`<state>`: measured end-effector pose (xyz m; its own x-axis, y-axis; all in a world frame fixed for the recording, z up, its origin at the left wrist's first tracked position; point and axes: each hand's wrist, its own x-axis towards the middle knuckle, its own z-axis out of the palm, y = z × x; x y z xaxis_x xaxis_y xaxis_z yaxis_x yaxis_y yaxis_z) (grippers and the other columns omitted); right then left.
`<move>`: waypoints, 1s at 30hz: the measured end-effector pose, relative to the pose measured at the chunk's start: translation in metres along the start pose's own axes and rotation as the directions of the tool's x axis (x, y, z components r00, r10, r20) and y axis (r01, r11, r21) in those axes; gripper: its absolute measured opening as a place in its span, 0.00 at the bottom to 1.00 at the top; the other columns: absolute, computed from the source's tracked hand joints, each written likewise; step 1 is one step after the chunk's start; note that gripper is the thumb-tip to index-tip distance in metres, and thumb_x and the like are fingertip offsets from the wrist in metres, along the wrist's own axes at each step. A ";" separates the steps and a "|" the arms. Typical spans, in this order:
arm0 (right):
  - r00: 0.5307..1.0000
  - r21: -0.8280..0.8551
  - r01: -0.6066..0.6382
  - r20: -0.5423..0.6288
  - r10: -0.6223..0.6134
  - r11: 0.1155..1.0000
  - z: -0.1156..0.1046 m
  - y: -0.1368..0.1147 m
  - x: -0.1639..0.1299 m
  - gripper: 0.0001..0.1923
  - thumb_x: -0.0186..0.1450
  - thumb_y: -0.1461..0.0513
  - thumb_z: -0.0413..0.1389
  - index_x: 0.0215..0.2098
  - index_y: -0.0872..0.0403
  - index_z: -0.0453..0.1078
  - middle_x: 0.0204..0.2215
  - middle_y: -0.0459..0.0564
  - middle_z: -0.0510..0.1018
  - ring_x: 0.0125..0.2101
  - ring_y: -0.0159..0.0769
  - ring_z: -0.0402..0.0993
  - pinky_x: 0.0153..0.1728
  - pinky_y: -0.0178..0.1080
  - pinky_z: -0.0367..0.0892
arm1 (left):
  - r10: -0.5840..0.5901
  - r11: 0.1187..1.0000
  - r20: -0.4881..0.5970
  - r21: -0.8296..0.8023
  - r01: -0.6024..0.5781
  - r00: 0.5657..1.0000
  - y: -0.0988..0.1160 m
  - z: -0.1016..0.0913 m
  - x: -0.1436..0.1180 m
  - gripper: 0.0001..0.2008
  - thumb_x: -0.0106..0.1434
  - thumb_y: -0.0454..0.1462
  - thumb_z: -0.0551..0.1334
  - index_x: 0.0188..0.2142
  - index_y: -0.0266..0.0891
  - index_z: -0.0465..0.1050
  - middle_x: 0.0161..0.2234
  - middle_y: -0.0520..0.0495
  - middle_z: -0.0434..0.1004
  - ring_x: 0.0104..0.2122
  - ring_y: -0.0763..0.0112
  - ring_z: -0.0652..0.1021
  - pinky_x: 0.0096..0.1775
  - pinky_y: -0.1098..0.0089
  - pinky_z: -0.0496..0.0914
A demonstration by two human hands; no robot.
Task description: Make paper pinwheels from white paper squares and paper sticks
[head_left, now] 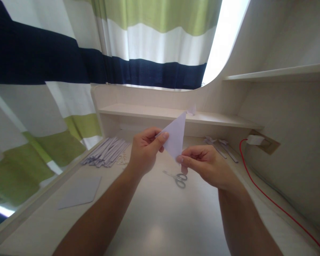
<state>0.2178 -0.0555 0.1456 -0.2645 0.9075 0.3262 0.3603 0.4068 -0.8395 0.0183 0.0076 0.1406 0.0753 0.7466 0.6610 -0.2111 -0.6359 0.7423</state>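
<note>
A sheet of pale paper folded to a triangle (175, 136) is held up above the desk between my two hands. My left hand (147, 147) pinches its left corner between thumb and fingers. Its lower corner is gripped by the thumb and fingertips of my right hand (200, 161). The paper's top corner points up toward the shelf. Below the paper, a pair of scissors (179, 179) with grey handles lies on the desk, its blades pointing left.
Many paper strips (106, 152) lie at the left, beside small pale pieces (122, 159). A paper stack (81, 192) sits nearer. Folded paper pieces with stems (224, 147) lie at the right, below a shelf (138, 111). A red cable (266, 190) runs from a white plug (255, 140).
</note>
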 end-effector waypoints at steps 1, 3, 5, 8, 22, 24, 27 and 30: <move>1.000 0.008 -0.004 0.004 0.004 1.000 0.000 0.000 0.000 0.18 0.70 0.53 0.66 0.26 0.54 0.81 0.22 0.47 0.81 0.22 0.29 0.70 0.24 0.33 0.63 | -0.001 1.000 0.000 0.000 0.001 1.000 0.000 0.000 0.000 0.19 0.63 0.46 0.72 0.21 0.39 0.74 0.20 0.53 0.72 0.21 0.75 0.71 0.24 0.73 0.64; 1.000 0.055 -0.013 0.019 0.012 0.998 0.000 0.000 0.001 0.15 0.69 0.52 0.67 0.30 0.54 0.83 0.25 0.48 0.83 0.23 0.30 0.74 0.25 0.33 0.66 | -0.005 1.000 0.007 -0.001 0.005 1.000 -0.001 0.000 0.000 0.19 0.63 0.45 0.71 0.21 0.39 0.73 0.19 0.53 0.71 0.21 0.75 0.70 0.24 0.73 0.64; 1.000 0.107 0.007 -0.014 -0.005 0.994 0.000 0.002 0.002 0.14 0.68 0.51 0.68 0.34 0.54 0.83 0.25 0.48 0.82 0.24 0.31 0.75 0.25 0.34 0.69 | -0.014 1.000 0.024 -0.006 0.014 1.000 -0.001 0.001 -0.001 0.18 0.63 0.45 0.72 0.21 0.39 0.74 0.19 0.53 0.71 0.21 0.75 0.70 0.24 0.73 0.63; 0.980 0.131 0.098 -0.186 -0.072 0.987 0.000 0.005 0.005 0.15 0.68 0.51 0.67 0.33 0.54 0.83 0.20 0.44 0.77 0.20 0.29 0.70 0.22 0.33 0.65 | -0.039 0.999 0.102 0.001 0.039 0.994 -0.002 0.000 -0.002 0.18 0.63 0.46 0.72 0.23 0.38 0.76 0.19 0.53 0.72 0.21 0.75 0.70 0.24 0.73 0.62; 0.934 0.223 0.173 -0.346 -0.089 0.959 0.001 0.012 0.011 0.13 0.67 0.54 0.69 0.30 0.54 0.81 0.19 0.43 0.75 0.19 0.29 0.68 0.22 0.34 0.62 | -0.079 0.996 0.240 0.055 0.068 0.968 0.001 0.000 -0.005 0.18 0.66 0.45 0.70 0.23 0.38 0.76 0.20 0.52 0.70 0.22 0.75 0.68 0.25 0.73 0.61; 0.938 0.240 0.168 -0.339 -0.079 0.956 0.001 0.012 0.010 0.12 0.67 0.54 0.69 0.31 0.54 0.81 0.19 0.43 0.76 0.19 0.30 0.69 0.22 0.35 0.63 | -0.082 0.996 0.248 0.056 0.070 0.965 0.000 0.000 -0.006 0.18 0.65 0.45 0.70 0.24 0.38 0.76 0.20 0.52 0.70 0.22 0.75 0.68 0.25 0.73 0.61; 0.929 0.245 0.167 -0.364 -0.069 0.955 0.001 0.011 0.010 0.12 0.67 0.54 0.69 0.32 0.54 0.82 0.18 0.43 0.75 0.18 0.29 0.68 0.21 0.35 0.62 | -0.092 0.995 0.283 0.048 0.082 0.955 0.000 -0.001 -0.005 0.18 0.65 0.45 0.70 0.23 0.38 0.75 0.21 0.52 0.71 0.23 0.75 0.69 0.25 0.73 0.62; 0.919 0.261 0.193 -0.385 -0.081 0.946 0.000 0.012 0.010 0.11 0.67 0.55 0.69 0.33 0.54 0.83 0.18 0.42 0.75 0.18 0.29 0.67 0.21 0.34 0.62 | -0.095 0.995 0.322 0.005 0.098 0.942 0.000 -0.003 -0.004 0.16 0.65 0.44 0.71 0.24 0.37 0.77 0.22 0.51 0.72 0.24 0.75 0.70 0.26 0.73 0.63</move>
<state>0.2191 -0.0414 0.1391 0.0722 0.8416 0.5353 0.0561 0.5324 -0.8446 0.0153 0.0048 0.1379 0.4044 0.7007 0.5878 -0.1976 -0.5606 0.8042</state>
